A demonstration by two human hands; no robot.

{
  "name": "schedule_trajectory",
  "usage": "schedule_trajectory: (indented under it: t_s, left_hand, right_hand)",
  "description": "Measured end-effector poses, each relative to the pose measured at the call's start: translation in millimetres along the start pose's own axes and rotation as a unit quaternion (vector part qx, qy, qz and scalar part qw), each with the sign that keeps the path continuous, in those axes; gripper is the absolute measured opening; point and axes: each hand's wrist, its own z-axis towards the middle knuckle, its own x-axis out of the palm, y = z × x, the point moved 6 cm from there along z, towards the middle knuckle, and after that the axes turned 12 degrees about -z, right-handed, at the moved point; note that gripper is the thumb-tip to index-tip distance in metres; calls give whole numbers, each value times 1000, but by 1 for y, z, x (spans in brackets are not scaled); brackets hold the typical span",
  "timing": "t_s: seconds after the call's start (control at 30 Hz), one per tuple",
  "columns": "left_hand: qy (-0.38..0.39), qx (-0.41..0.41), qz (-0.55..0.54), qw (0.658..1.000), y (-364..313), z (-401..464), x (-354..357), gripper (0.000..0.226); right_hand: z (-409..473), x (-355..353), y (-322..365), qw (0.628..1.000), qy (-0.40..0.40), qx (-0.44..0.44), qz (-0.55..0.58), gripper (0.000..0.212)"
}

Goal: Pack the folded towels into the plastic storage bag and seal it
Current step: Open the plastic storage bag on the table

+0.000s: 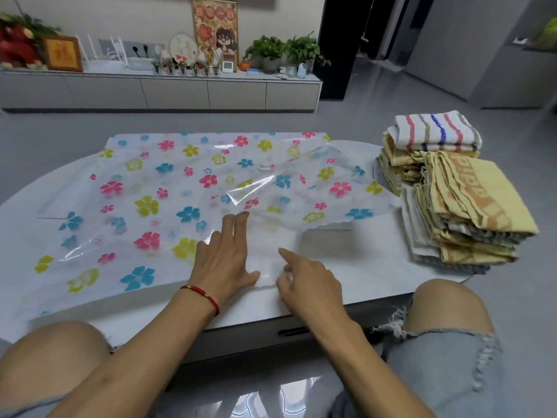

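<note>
A clear plastic storage bag (180, 188) printed with pink, blue and yellow flowers lies spread over the white table (376, 267). Its right part is rumpled and lifted off the table. My left hand (224, 260) presses flat on the bag near its front edge, fingers straight. Just to its right, my right hand (310, 285) pinches the bag's near edge with the index finger stretched out; motion blur hides the fingertips. Folded yellow towels (470, 206) are stacked at the table's right end, with a striped towel (437, 131) on the rear pile.
My bare knees (452, 309) are close to the table's front edge. Beyond the table is grey floor, then a long low cabinet (180, 92) with plants, frames and ornaments along the wall.
</note>
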Motion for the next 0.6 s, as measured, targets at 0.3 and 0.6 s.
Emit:
schedule_trajectory:
  t_s: [0.3,0.6]
  left_hand:
    - [5,-24,-28,999,7,-4,-4,113]
    - [-3,-48,-73,996,15,0,-4,125]
  right_hand:
    - [8,-4,-54,985,23,78,150,76]
    - [-1,12,-89,867,23,229,443,70]
